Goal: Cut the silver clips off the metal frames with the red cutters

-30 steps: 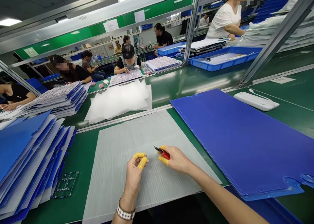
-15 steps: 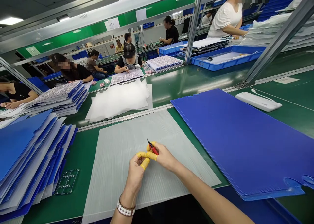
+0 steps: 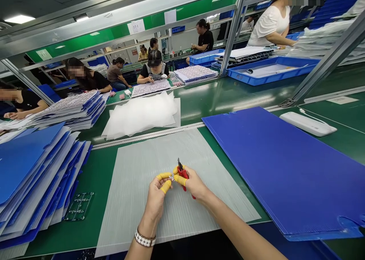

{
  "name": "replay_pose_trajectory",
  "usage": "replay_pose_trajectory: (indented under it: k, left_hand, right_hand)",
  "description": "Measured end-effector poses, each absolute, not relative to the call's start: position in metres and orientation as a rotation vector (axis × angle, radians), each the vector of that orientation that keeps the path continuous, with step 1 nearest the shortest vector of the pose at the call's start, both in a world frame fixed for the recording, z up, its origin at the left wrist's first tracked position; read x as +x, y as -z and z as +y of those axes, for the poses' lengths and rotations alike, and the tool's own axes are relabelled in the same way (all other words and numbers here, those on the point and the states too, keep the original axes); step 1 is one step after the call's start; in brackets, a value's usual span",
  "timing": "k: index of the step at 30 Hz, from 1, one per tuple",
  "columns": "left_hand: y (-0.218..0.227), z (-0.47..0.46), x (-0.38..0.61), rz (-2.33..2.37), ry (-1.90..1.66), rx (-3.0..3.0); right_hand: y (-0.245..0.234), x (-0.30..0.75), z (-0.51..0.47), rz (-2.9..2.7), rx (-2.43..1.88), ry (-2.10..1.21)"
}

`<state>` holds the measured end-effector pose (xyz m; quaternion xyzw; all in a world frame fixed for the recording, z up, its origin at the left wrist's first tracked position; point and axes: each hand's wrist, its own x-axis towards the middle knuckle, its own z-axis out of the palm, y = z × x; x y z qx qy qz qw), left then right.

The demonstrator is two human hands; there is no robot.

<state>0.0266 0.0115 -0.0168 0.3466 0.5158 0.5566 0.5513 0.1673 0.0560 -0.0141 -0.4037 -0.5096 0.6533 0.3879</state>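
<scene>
Over a translucent ribbed sheet (image 3: 134, 210), my two hands meet near the middle. My left hand (image 3: 158, 191), with yellow finger cots on thumb and finger, pinches a small shiny piece (image 3: 171, 178) too small to name. In my right hand (image 3: 194, 182), also in yellow cots, are red-handled cutting pliers (image 3: 184, 172), their dark jaws pointing up and away from me. The right thumb and fingertip also reach the small piece. On the green bench to the left lies a clear plastic frame (image 3: 79, 206) with small lettering-like parts inside.
Blue and white sheets (image 3: 37, 161) are stacked at the left. A large blue panel (image 3: 285, 168) lies at the right, with a white elongated device (image 3: 308, 123) behind it. Beyond are thin white foam sheets (image 3: 139, 113), a blue tray (image 3: 273, 72) and several people working.
The pliers have turned more upright in my right hand, showing more red handle. The small shiny piece now shows between my fingertips. The view has shifted slightly.
</scene>
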Motion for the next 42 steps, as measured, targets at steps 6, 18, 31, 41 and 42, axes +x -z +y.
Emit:
replay_pose_trajectory:
  k: [6, 18, 31, 41, 42]
  left_hand:
    - [0.022, 0.010, 0.022, 1.188, -1.313, 0.753]
    - [0.035, 0.015, 0.024, 1.222, -1.316, 0.764]
    - [0.034, 0.019, 0.024, 1.298, -1.353, 0.744]
    - [0.032, 0.014, 0.024, 1.239, -1.315, 0.743]
    - [0.031, 0.014, 0.024, 1.241, -1.308, 0.753]
  right_hand:
    - [0.022, 0.159, 0.055, -1.065, -1.076, -1.745]
    - [0.025, 0.155, 0.050, -1.121, -1.166, -1.581]
    - [0.031, 0.146, 0.042, -1.122, -1.140, -1.604]
    - [0.036, 0.141, 0.043, -0.919, -1.118, -1.655]
    - [0.036, 0.140, 0.043, -0.900, -1.115, -1.657]
